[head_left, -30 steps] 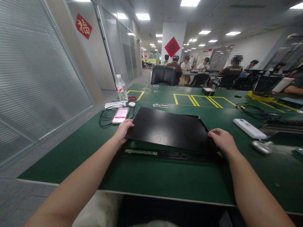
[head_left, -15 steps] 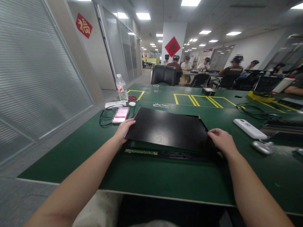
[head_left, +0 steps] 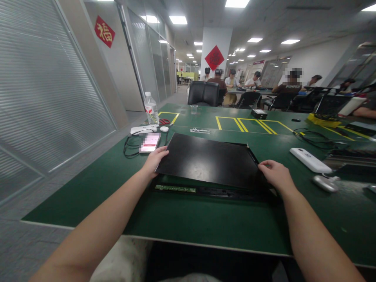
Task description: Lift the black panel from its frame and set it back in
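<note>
Bright, even light pours down from the ceiling panels (head_left: 178,19) overhead, and they blow out to pure white. A soft sheen sits on the black panel (head_left: 210,158), with only faint shadow under its near edge on the green tabletop (head_left: 190,219). The wide lens bends the glass wall (head_left: 44,90) at the left edge, the forearms stretch at the bottom corners, and far faces are blurred.

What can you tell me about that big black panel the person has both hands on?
The black panel is a thin, flat, matte rectangle with faint glare. It lies on the green table, its near edge seemingly raised above a long strip with a green circuit board. The left hand grips its left corner, the right hand its right.
</note>
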`<control>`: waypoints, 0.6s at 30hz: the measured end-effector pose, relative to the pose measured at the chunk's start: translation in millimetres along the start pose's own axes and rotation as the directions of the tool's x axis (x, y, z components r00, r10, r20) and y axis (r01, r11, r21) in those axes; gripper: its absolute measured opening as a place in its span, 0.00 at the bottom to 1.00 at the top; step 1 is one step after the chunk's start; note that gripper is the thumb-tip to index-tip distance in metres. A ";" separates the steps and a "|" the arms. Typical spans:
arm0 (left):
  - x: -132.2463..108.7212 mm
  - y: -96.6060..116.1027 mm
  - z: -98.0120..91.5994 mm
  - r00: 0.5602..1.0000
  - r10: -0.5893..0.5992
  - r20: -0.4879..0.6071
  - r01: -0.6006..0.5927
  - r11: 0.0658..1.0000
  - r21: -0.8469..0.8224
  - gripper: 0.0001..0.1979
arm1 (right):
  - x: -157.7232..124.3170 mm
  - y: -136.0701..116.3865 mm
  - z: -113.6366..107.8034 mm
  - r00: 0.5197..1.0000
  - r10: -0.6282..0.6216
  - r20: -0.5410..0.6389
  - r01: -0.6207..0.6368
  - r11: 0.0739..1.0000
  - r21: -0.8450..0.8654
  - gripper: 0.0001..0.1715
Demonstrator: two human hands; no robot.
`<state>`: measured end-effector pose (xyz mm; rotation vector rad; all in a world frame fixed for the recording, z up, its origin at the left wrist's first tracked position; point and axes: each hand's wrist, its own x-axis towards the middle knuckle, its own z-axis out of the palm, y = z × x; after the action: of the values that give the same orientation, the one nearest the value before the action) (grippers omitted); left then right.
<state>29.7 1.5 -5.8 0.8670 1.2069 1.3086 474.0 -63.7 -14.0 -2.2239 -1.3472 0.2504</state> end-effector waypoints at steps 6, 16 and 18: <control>3.0 -2.3 -2.5 0.999 0.004 0.033 -0.003 0.999 -0.033 0.17 | 3.3 4.9 0.6 0.997 -0.080 -0.013 0.078 0.992 -0.100 0.16; 4.9 -5.1 -4.8 0.999 0.007 0.052 -0.005 1.000 -0.025 0.20 | 1.5 2.1 -0.4 0.998 -0.065 0.011 0.066 0.989 -0.135 0.17; 3.7 -4.2 -3.9 0.999 0.002 0.051 -0.001 1.000 -0.017 0.19 | 2.0 3.3 -0.2 0.997 -0.074 0.009 0.074 0.988 -0.136 0.16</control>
<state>26.5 4.0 -11.3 0.8841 1.1541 1.2885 477.6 -63.3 -15.3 -2.2785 -1.4861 0.1404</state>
